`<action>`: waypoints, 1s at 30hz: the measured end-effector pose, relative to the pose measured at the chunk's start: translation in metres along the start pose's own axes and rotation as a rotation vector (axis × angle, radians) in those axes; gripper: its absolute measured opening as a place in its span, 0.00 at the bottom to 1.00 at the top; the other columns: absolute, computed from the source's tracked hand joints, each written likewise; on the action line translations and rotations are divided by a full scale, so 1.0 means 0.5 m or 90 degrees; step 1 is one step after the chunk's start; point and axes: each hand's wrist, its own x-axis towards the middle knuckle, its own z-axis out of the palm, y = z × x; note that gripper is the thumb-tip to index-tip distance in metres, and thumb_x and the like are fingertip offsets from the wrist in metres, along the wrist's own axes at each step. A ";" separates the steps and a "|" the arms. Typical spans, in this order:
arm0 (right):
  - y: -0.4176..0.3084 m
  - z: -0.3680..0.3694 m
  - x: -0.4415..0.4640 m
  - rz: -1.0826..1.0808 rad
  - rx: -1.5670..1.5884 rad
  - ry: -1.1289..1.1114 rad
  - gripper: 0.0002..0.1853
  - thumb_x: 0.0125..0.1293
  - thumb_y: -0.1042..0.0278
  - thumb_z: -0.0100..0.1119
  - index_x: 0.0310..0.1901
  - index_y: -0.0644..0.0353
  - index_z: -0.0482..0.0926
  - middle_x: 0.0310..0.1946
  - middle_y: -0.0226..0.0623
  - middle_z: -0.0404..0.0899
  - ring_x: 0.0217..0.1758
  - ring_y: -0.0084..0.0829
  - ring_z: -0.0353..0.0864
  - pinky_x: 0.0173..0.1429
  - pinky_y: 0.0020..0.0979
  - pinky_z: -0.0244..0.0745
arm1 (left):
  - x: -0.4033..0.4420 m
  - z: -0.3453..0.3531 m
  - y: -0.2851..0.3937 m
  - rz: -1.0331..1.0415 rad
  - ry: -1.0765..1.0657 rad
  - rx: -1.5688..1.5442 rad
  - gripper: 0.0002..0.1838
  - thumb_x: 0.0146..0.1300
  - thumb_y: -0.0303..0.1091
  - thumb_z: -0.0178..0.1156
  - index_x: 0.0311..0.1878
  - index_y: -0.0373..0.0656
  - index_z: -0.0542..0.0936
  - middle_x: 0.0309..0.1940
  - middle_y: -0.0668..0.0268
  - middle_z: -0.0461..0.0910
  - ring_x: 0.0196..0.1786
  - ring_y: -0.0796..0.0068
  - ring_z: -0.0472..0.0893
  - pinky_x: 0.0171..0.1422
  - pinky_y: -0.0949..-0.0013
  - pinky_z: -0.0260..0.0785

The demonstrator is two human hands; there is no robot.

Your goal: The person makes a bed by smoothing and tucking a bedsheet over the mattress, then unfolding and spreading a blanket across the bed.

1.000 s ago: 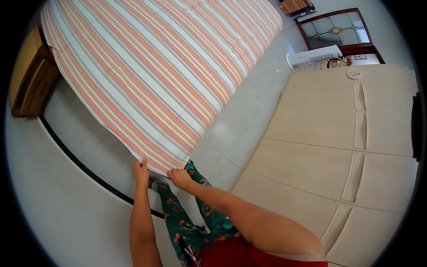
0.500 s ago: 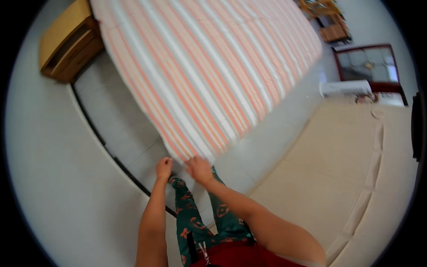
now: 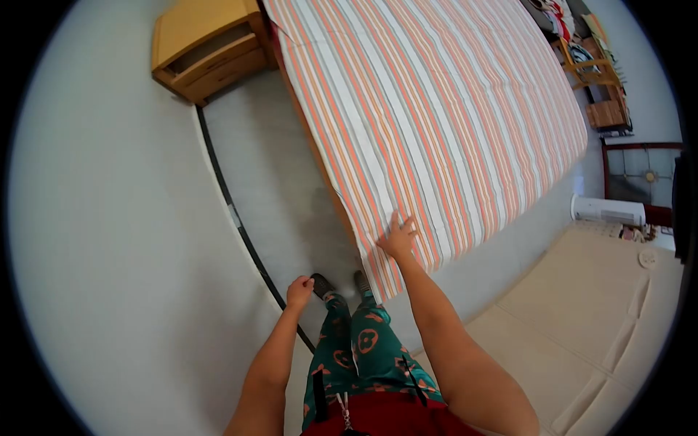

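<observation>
A striped bedsheet (image 3: pixel 436 131) in orange, white and grey covers the bed, and its near corner hangs down by my legs. Flat on the sheet close to this corner rests my right hand (image 3: pixel 398 238), its fingers spread. My left hand (image 3: pixel 299 293) is off the bed, above the floor between the wall and my shoes. Its fingers are curled in, and I see nothing in them. Along the left side, the wooden bed edge (image 3: pixel 317 156) shows below the sheet.
A wooden nightstand (image 3: pixel 211 54) stands by the bed's far left corner. The white wall (image 3: pixel 138 218) runs along my left. On the right is a beige padded piece of furniture (image 3: pixel 538 298). Further off are a white appliance (image 3: pixel 609 211) and a wooden chair (image 3: pixel 592 73).
My right hand has gone from the hanging corner up onto the sheet's top, fingers now spread. The left hand stays low and curled. The view has shifted, with the bed now further right.
</observation>
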 end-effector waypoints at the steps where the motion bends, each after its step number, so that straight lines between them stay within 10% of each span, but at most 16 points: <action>1: 0.000 0.004 0.010 -0.010 -0.012 0.005 0.62 0.41 0.48 0.72 0.71 0.50 0.37 0.68 0.67 0.30 0.70 0.68 0.33 0.64 0.66 0.45 | -0.005 -0.018 0.033 0.024 0.023 0.030 0.15 0.61 0.45 0.53 0.36 0.40 0.77 0.31 0.59 0.80 0.37 0.57 0.78 0.43 0.60 0.69; 13: -0.023 -0.068 0.045 -0.020 -0.135 -0.094 0.67 0.37 0.41 0.71 0.70 0.57 0.34 0.69 0.63 0.37 0.71 0.62 0.17 0.63 0.73 0.34 | 0.164 -0.108 0.531 0.529 0.056 0.269 0.17 0.55 0.36 0.60 0.48 0.42 0.76 0.48 0.56 0.74 0.55 0.53 0.70 0.58 0.55 0.63; 17: -0.018 -0.076 0.048 0.022 -0.064 -0.092 0.67 0.32 0.50 0.76 0.71 0.50 0.36 0.66 0.70 0.23 0.69 0.72 0.34 0.66 0.68 0.37 | 0.331 -0.126 0.712 0.614 0.070 0.444 0.26 0.53 0.36 0.62 0.57 0.43 0.71 0.56 0.58 0.69 0.63 0.54 0.63 0.64 0.52 0.57; 20: -0.065 -0.108 0.051 0.121 -0.059 -0.153 0.63 0.37 0.49 0.75 0.71 0.39 0.37 0.69 0.59 0.23 0.69 0.70 0.35 0.65 0.56 0.56 | 0.460 -0.154 0.830 0.683 0.036 0.468 0.30 0.54 0.38 0.62 0.61 0.46 0.68 0.62 0.59 0.64 0.68 0.56 0.57 0.68 0.50 0.52; 27: -0.156 -0.157 0.129 -0.063 0.104 0.162 0.41 0.45 0.72 0.69 0.63 0.59 0.60 0.66 0.61 0.48 0.66 0.56 0.55 0.63 0.44 0.61 | 0.707 -0.343 1.033 0.387 0.145 0.565 0.37 0.54 0.51 0.60 0.68 0.62 0.60 0.72 0.58 0.44 0.73 0.51 0.44 0.69 0.45 0.46; 30: -0.285 -0.213 0.271 -0.098 0.074 0.228 0.38 0.46 0.73 0.67 0.62 0.53 0.64 0.65 0.59 0.52 0.67 0.57 0.54 0.64 0.46 0.60 | 0.745 -0.400 1.037 0.380 0.248 0.585 0.31 0.56 0.48 0.60 0.62 0.50 0.66 0.65 0.54 0.56 0.67 0.52 0.56 0.60 0.52 0.62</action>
